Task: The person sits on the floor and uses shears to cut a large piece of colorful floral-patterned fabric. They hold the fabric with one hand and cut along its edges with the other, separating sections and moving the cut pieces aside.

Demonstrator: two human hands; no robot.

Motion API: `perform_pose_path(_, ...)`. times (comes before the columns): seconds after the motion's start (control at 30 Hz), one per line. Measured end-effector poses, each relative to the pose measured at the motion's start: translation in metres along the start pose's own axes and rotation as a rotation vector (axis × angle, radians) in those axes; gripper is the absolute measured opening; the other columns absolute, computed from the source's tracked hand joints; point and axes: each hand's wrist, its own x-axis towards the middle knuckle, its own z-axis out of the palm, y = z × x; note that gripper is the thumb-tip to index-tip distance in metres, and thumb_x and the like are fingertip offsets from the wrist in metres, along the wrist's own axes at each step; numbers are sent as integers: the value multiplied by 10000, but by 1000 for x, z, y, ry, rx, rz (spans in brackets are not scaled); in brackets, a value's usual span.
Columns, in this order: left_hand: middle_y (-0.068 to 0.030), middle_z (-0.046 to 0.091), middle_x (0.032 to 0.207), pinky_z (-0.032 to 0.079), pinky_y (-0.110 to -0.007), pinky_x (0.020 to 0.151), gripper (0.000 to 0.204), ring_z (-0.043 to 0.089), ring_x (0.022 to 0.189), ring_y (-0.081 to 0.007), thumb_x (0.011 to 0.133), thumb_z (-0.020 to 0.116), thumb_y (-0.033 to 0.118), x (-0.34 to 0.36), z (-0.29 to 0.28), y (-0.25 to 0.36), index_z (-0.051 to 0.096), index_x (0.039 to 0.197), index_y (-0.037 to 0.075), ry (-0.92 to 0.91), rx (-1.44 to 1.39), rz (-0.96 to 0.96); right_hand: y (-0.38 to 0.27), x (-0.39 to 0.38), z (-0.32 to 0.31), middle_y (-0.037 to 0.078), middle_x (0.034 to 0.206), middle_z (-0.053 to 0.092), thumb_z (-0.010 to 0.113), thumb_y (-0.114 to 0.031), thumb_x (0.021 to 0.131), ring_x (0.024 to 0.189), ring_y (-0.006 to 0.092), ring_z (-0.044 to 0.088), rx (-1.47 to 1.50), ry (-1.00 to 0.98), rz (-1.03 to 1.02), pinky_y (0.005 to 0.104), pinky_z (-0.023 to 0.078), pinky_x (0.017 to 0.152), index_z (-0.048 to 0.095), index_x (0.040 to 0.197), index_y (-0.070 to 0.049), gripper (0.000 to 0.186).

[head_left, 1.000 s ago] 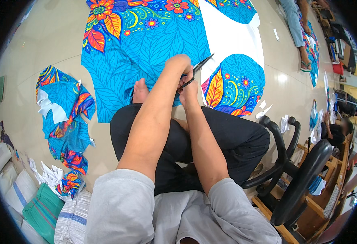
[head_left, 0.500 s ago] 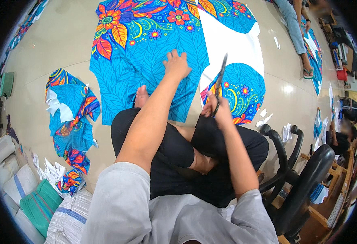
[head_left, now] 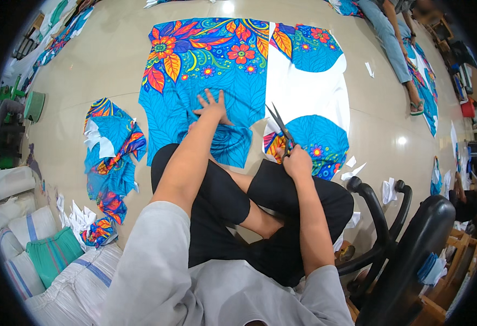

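My left hand [head_left: 211,108] lies with spread fingers on the bright floral, blue leaf-patterned fabric panel [head_left: 197,65], where its lower part is rumpled into folds. My right hand [head_left: 298,160] holds black-handled scissors [head_left: 279,122], blades slanting up and away from me, over the left edge of the adjoining piece. That piece has a white middle [head_left: 314,95] between patterned sections at top and bottom. My crossed legs in black trousers sit at the fabric's near edge; part of my left foot is hidden behind my forearm.
Crumpled patterned offcuts [head_left: 105,174] and white scraps [head_left: 75,223] lie at the left, near woven sacks [head_left: 91,271]. A black chair [head_left: 428,244] stands close at my right. Beyond, a person's leg [head_left: 393,51] is beside more fabric [head_left: 423,81]; another person sits at far right.
My hands were together at the scissors; my left has gone left onto the fabric with fingers spread, while my right carried the scissors right and down. The view has shifted, showing more floor.
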Motion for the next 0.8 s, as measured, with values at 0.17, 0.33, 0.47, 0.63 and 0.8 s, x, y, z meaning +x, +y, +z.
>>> perform_pose_path(0.17,-223,-215,1546,199,-765,1017,1407,-126,1397,-530,611,855,524,-16,-1,7,-202,1496,244,-155,26,-124,-6,-21,-8,270,792,649,651,-576,814,799,425,647,26,0,7,484,505,711,601,853,60,639)
perform_pose_path(0.33,-242,-29,1575,204,-757,1025,1352,-41,1417,-515,641,859,465,-41,-6,14,-126,1520,171,-250,141,-118,-13,-27,-30,168,663,611,718,-482,819,651,312,652,258,51,-47,388,516,618,575,840,43,545)
perform_pose_path(0.47,-226,206,1533,308,-698,998,1061,213,1378,-485,627,867,429,-45,-8,21,281,1470,157,55,131,114,-27,-51,-37,44,613,550,631,-495,895,556,184,621,1143,-428,145,307,504,519,539,869,-12,492)
perform_pose_path(0.63,-160,584,1262,507,-466,895,658,552,1172,-339,652,847,331,-33,2,44,598,1220,113,150,97,652,-41,-72,-37,45,597,526,517,-633,896,568,200,633,1181,-680,371,291,503,532,538,860,-22,612)
perform_pose_path(0.8,-135,687,1090,555,-420,789,427,669,993,-305,695,810,253,-27,21,49,689,1068,84,134,198,634,-49,-75,-34,59,625,548,461,-699,881,595,214,644,1138,-752,440,302,513,559,549,863,-24,681)
